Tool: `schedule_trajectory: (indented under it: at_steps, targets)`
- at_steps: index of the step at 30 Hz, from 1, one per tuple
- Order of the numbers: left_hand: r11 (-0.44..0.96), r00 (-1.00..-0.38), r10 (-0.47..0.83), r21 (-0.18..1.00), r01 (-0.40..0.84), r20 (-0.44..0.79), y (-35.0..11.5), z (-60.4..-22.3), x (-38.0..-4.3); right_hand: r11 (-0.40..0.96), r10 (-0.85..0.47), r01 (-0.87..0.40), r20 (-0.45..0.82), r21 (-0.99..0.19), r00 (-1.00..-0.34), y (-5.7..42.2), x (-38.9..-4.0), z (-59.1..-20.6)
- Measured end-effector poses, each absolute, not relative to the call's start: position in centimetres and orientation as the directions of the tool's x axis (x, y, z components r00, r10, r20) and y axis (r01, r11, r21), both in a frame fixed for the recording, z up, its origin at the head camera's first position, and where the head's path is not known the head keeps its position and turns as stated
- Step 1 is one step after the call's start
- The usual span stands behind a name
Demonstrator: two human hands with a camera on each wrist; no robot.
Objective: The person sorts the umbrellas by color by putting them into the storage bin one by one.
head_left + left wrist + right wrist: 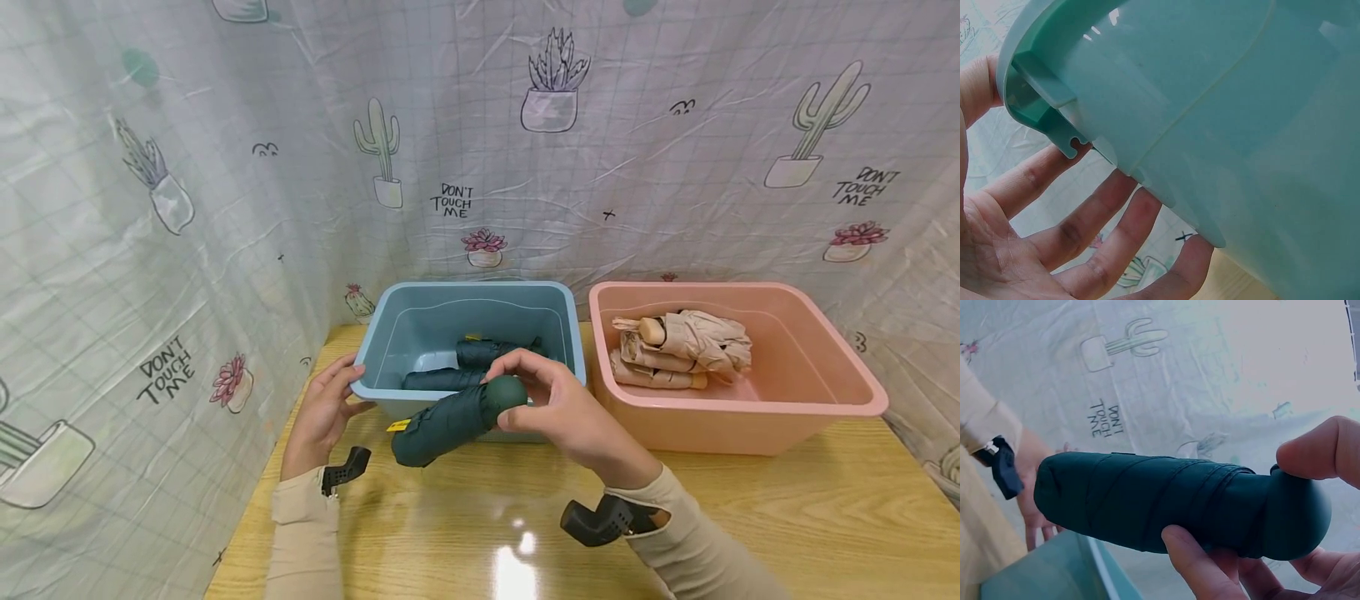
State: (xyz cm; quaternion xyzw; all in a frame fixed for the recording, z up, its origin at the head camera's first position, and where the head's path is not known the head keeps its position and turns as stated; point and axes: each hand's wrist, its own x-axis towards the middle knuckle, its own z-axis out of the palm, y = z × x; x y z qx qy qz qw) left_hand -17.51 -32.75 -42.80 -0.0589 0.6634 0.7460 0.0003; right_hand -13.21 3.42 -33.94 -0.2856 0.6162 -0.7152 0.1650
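Observation:
In the head view a dark green folded umbrella (442, 427) hangs tilted in front of the blue bin. My right hand (558, 412) grips it by its rounded handle end, with the thumb on one side and fingers on the other in the right wrist view, where the umbrella (1147, 503) lies lengthwise. A yellow tag (398, 426) sticks out near its far end. My left hand (322, 408) holds the blue bin (375, 333) at its front left corner, thumb by the rim and fingertips (1147, 200) against the side wall. Two dark umbrellas (442, 380) lie inside that bin, partly hidden.
To the right stands a pink bin (810, 367) with several beige folded umbrellas (705, 342) stacked at its left end. Both bins rest on a wooden table (420, 533). A curtain (480, 150) with cactus prints hangs behind and at the left.

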Motion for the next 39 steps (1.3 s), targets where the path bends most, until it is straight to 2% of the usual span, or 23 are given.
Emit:
schedule_trajectory:
  at_steps: [15,39]
  targets:
    - [-0.138,-0.994,-0.081,0.988,-0.068,-0.079,-32.6,-42.9,-17.5,-0.267,-0.58,-0.007,0.167,-0.964,-0.798,3.2,-14.9,-32.2]
    - [-0.09,-0.991,-0.1,0.993,-0.078,-0.087,-32.6,-42.7,-17.4,-0.308,-0.49,0.266,-0.087,-0.914,-0.867,1.0,-19.2,-30.2]
